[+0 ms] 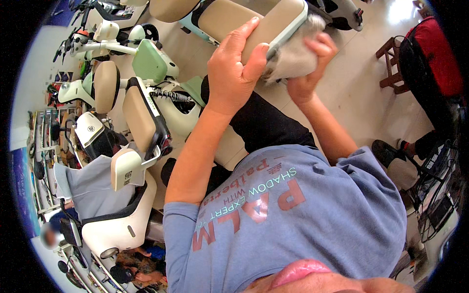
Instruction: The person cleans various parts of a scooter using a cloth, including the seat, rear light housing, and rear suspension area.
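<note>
A tan padded backrest [285, 22] with a pale blue shell tilts at the top centre, beside the long tan seat [227, 19] of a scooter. My left hand [232, 73] grips its near end, thumb and index finger lying over the padding and the other fingers hidden. On the shell side, my right hand [312, 71] is closed on a fluffy grey-white cloth [294, 57], pressed to or close against the backrest. Motion blurs the cloth and the right fingertips, so exact contact is unclear.
Several scooters crowd the left, including one with a green seat [150, 61] and one with a tan seat [139, 117]. A grey cloth [100, 188] drapes over a white scooter [119, 227]. At right are a brown wooden stool [391, 63] and a red covering [435, 53].
</note>
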The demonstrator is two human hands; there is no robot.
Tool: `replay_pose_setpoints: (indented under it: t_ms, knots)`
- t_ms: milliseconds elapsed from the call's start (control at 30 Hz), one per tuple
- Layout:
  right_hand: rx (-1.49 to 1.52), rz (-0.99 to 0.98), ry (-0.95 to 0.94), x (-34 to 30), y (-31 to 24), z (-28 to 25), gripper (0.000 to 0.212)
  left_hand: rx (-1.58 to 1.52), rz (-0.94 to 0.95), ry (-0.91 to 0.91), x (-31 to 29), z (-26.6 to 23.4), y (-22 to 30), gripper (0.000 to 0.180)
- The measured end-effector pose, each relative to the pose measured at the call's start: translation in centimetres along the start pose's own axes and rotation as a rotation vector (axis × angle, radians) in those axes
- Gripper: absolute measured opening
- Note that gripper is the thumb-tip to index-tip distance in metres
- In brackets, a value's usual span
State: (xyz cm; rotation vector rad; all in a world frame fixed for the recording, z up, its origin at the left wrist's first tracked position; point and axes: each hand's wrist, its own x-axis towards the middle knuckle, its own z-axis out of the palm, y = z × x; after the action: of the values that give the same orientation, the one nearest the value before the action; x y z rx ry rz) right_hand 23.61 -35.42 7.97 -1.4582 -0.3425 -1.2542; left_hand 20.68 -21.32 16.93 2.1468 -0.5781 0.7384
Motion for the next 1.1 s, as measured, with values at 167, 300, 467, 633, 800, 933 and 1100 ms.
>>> replay_pose_setpoints:
  t_ms: [167, 300, 467, 633, 800, 933, 1100]
  knots:
    - [-0.251, 0.285, -0.444, -12.2, 8.2, -3.0, 0.029, -0.009, -0.020, -0.002, 0.3, 0.7, 0.1, 0.040]
    - [0.041, 0.934, -0.161, -15.3, 10.7, -5.6, 0.025, 0.012, 0.037, 0.009, 0.2, 0.7, -0.4, 0.039]
    - [0.196, 0.509, -0.056, -2.9, 1.7, -3.2, 0.023, 0.034, 0.000, 0.028, -0.3, 0.4, -0.2, 0.039]
    - [-0.144, 0.153, -0.244, -7.7, 3.9, -0.9, 0.035, 0.027, -0.002, 0.030, -0.1, 0.6, -0.1, 0.041]
    - [-0.026, 0.891, -0.348, -16.1, 11.0, -4.1, 0.023, 0.004, -0.008, -0.012, 0.2, 0.6, 0.0, 0.044]
    - [0.236, 1.024, -0.027, -7.7, 8.1, -3.9, 0.020, 0.021, 0.002, 0.028, -0.4, 0.3, -0.2, 0.044]
    - [0.038, 0.576, -0.298, -5.6, 9.7, -1.7, 0.024, 0.010, 0.012, 0.036, -0.1, 0.7, 0.1, 0.043]
